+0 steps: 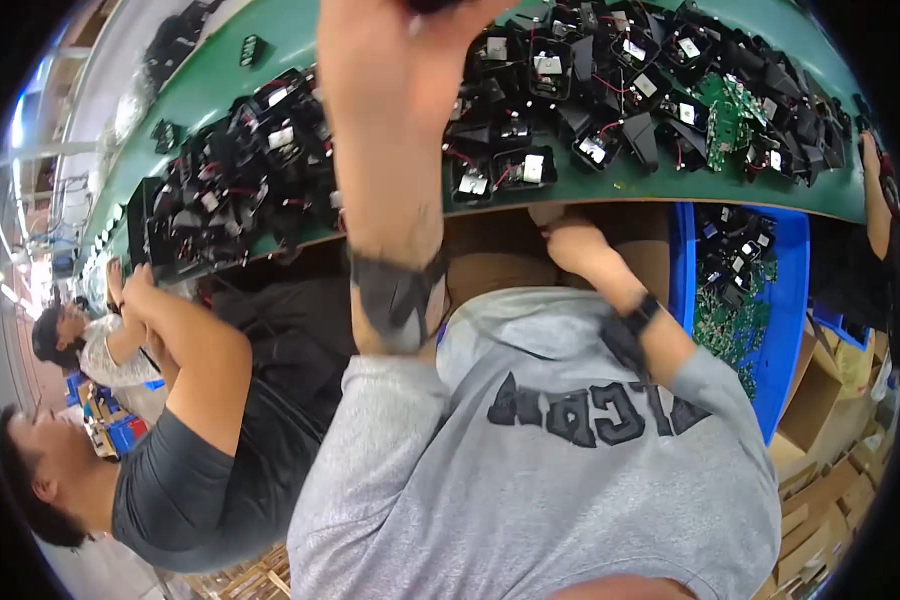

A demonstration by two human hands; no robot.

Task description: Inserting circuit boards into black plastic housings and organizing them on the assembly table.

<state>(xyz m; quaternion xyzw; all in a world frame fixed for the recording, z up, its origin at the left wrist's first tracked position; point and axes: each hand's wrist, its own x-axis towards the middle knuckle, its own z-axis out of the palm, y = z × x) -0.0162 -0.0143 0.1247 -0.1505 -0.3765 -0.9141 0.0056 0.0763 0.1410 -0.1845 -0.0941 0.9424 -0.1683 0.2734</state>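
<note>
Sitting beside a blue bin point(792, 290), the green table point(690, 191) bears black casings point(548, 66).

Before you, the long green worktable point(285, 35) bears a spread of black plastic housings point(550, 65), with flat green circuit boards point(730, 120) among them toward its right end. Off its near edge, at right, a rectangular blue plastic bin point(792, 330) holds more boards point(725, 325).

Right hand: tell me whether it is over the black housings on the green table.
No, the right hand is near the lap, outside the near edge of the green table.
</note>
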